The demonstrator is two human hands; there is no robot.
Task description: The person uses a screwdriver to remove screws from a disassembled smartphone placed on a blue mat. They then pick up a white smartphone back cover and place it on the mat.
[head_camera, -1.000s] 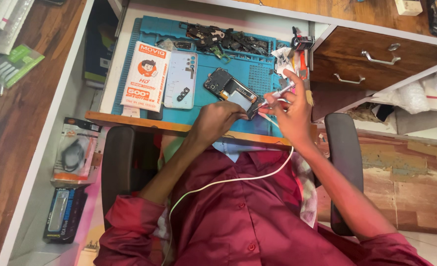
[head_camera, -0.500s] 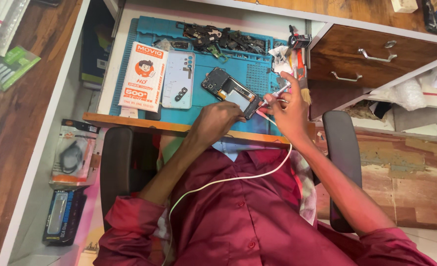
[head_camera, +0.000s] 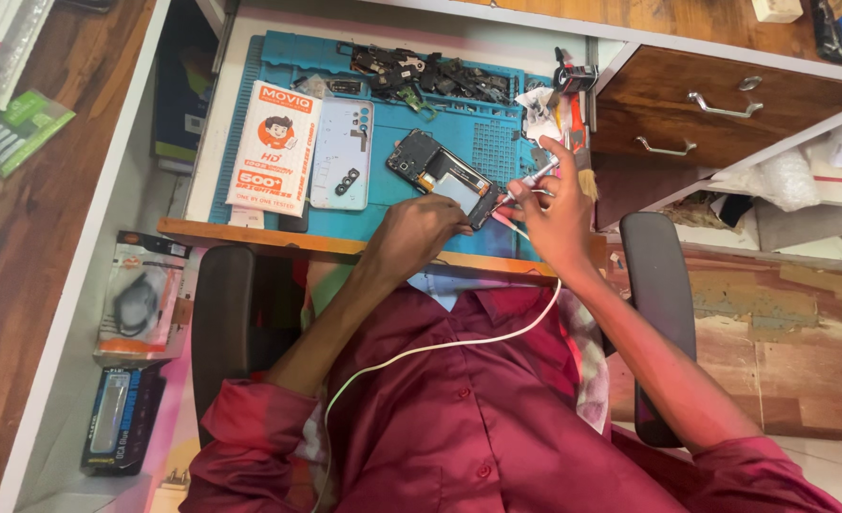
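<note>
An opened smartphone point(head_camera: 433, 170) with its back removed lies tilted on a blue work mat point(head_camera: 411, 133). My left hand point(head_camera: 419, 233) rests at the phone's near end and steadies it. My right hand point(head_camera: 556, 207) is closed on a thin silver tool point(head_camera: 527, 182) whose tip points at the phone's lower right corner. A pale blue phone back cover point(head_camera: 342, 155) lies to the left of the phone. A white cable point(head_camera: 440, 347) runs across my dark red shirt.
A white and orange printed packet point(head_camera: 274, 147) sits at the mat's left. Dark phone parts point(head_camera: 430, 71) are heaped at the mat's far edge. Wooden drawers point(head_camera: 725, 104) stand at right, chair armrests point(head_camera: 658, 323) on both sides, packaged goods point(head_camera: 131, 304) on the left shelf.
My right hand has shifted slightly with the tool near the phone's corner. My left hand stays on the phone; the view has drifted a little.
</note>
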